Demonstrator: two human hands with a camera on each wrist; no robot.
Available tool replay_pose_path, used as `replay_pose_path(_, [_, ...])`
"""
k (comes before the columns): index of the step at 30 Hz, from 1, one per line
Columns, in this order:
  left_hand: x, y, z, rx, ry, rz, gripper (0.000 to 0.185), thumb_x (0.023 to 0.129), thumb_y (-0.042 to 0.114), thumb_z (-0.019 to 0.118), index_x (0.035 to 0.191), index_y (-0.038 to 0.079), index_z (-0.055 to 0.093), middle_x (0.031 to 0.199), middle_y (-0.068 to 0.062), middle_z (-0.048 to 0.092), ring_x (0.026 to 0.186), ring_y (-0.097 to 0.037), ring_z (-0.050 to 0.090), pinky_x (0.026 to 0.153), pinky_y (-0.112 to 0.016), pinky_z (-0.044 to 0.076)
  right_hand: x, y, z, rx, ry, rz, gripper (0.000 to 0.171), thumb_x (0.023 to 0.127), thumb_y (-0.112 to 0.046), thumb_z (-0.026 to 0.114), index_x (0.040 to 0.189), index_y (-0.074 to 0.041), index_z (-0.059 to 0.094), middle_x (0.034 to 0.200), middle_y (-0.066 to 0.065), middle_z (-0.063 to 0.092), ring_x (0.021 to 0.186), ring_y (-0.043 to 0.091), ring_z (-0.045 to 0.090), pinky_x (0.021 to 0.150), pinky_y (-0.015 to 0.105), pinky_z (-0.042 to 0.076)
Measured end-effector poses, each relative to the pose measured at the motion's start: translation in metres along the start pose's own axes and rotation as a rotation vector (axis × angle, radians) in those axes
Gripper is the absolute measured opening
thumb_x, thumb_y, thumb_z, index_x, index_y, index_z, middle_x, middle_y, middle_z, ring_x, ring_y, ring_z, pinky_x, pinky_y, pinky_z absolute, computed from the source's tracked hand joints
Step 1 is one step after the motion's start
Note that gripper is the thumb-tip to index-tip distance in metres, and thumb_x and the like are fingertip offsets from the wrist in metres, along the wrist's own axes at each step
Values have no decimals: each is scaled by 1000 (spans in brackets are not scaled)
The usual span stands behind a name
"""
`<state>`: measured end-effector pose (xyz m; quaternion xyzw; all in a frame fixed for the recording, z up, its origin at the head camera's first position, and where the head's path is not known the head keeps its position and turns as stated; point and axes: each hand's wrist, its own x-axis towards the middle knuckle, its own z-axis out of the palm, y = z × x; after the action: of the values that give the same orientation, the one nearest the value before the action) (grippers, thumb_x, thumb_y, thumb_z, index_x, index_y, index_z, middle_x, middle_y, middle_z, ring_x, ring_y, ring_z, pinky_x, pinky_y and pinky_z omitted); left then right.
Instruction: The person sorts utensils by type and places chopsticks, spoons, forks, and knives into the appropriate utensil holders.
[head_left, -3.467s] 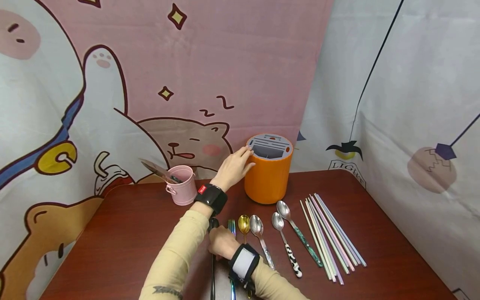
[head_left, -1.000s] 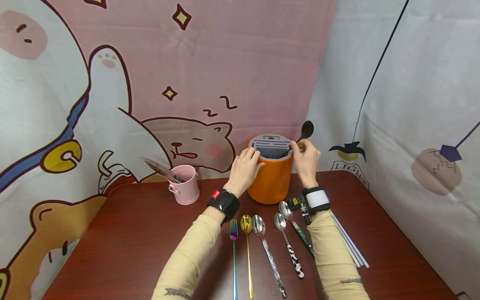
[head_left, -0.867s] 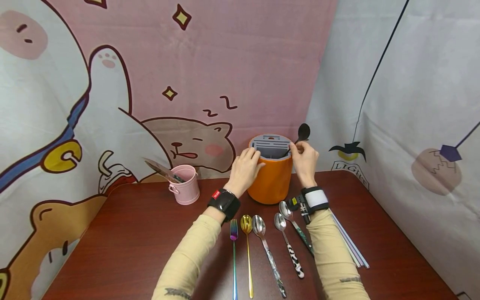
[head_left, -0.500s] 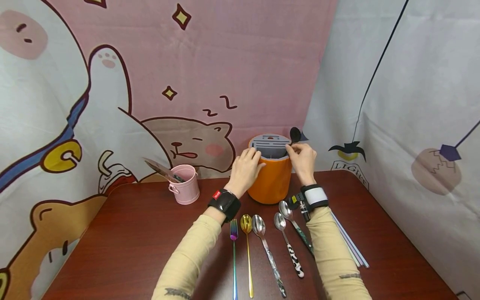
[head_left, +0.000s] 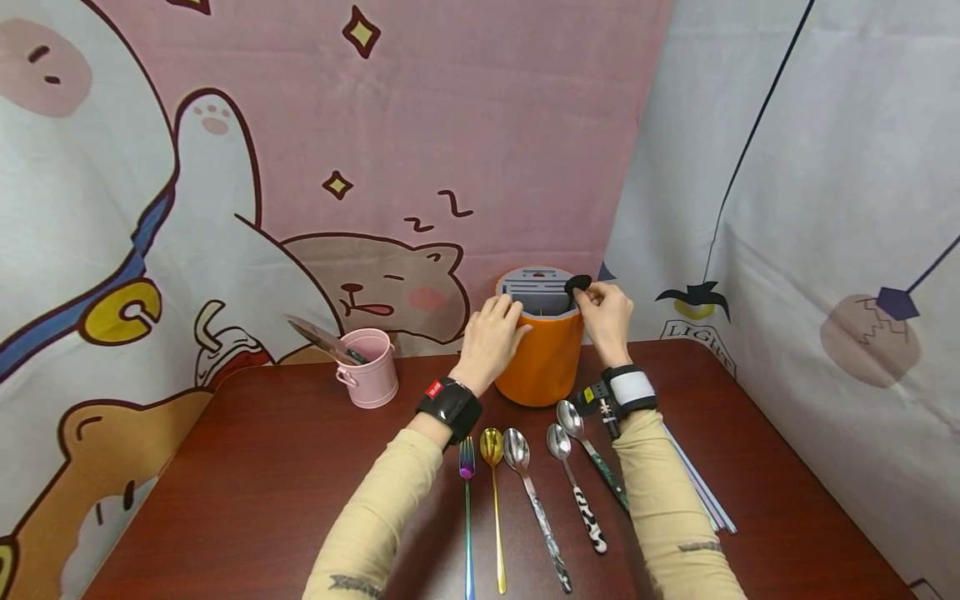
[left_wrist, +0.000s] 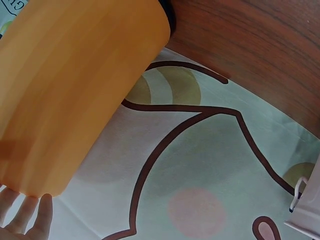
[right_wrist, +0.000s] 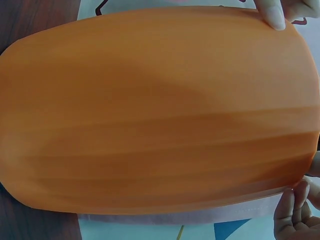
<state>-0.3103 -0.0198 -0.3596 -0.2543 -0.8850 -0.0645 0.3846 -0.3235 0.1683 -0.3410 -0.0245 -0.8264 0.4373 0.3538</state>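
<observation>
Pink cup: far left on the tabletop, a knife leaning out of it, well clear of both hands.
Left hand: fingers curled against the left wall and rim of the orange holder, bracing it so it can't tip or slide.
Holder: upright at the back of the tabletop, its grey slotted top facing up.
Black spoon: only the bowl shows above the holder's right rim; the handle looks to be down in the open slot.
Right hand: fingertips pinching the spoon just under the bowl, steering it from above.
Row in front: fork, gold spoon, three silver spoons and straws lying side by side, handles toward the person, easy to reach.
</observation>
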Motion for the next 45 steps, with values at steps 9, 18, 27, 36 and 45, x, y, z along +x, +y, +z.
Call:
replay_pose_path(9, [0, 2, 1, 18, 6, 0, 31, 92, 40, 59, 103, 12, 57, 103, -4, 56, 99, -22, 56, 65, -31, 49, -6, 1, -7, 17, -18, 20, 23, 87, -17, 67, 102, 1, 70, 89, 15, 61, 77, 23, 56, 65, 20, 38])
replay_pose_path(18, [3, -11, 2, -165, -98, -78, 44, 89, 44, 61, 115, 9, 56, 116, -7, 54, 113, -22, 53, 86, -39, 49, -34, -6, -26, -35, -78, -56, 22, 86, -13, 68, 101, 4, 65, 88, 18, 65, 76, 28, 64, 64, 18, 43])
replay_pose_path(27, [1, -17, 4, -228, -88, -57, 42, 89, 40, 63, 114, 7, 55, 113, -7, 54, 106, -23, 57, 82, -42, 51, -91, -30, -26, -227, -342, -135, 13, 85, -16, 69, 87, -4, 65, 78, 9, 66, 64, 19, 59, 57, 29, 47])
replay_pose_path(36, [0, -17, 5, -183, -101, -60, 44, 90, 43, 60, 116, 8, 55, 117, -8, 54, 110, -22, 55, 83, -41, 51, -162, -57, 3, -310, -545, -238, 14, 81, -19, 73, 72, -14, 63, 64, -5, 58, 53, 7, 51, 46, 21, 38])
replay_pose_path(45, [0, -17, 6, -171, -95, -44, 44, 90, 43, 60, 116, 8, 55, 117, -9, 54, 109, -24, 55, 79, -41, 52, -219, -57, 36, -476, -811, -248, 35, 79, -29, 74, 53, -12, 58, 50, -3, 48, 45, 11, 47, 38, 30, 37])
